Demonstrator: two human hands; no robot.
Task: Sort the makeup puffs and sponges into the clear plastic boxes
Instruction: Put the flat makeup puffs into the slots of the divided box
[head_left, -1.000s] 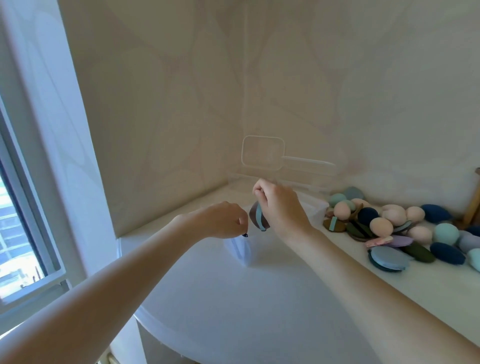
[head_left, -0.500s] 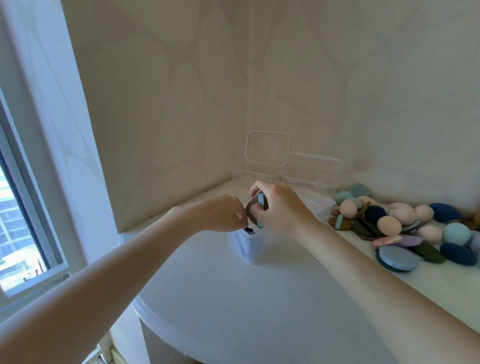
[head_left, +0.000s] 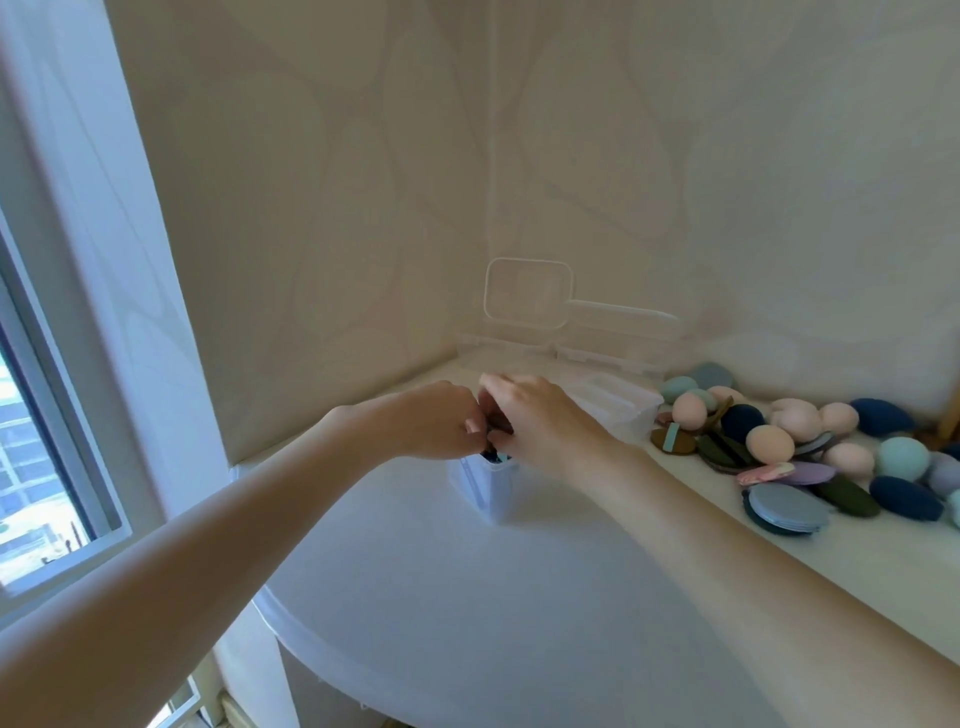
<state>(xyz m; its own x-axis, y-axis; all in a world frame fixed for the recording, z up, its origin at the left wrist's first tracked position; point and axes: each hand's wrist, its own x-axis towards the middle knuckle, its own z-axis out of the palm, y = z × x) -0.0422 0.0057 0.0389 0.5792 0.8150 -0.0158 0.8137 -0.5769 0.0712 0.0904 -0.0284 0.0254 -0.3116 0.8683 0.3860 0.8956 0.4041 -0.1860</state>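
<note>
A small clear plastic box stands on the white table, with dark puffs showing at its rim. My right hand grips a dark brown puff right above the box opening; most of the puff is hidden by my fingers. My left hand is curled at the box's top left, fingertips touching the puffs there. A second clear box with a raised lid sits behind. A pile of puffs and egg-shaped sponges lies at the right.
Beige walls meet in a corner behind the boxes. A window is at the left. The table's rounded front edge curves below my arms. A round grey-blue puff lies nearest to me in the pile.
My right hand has lowered the brown puff with the blue strap down to the box opening. My left hand has closed in against it.
</note>
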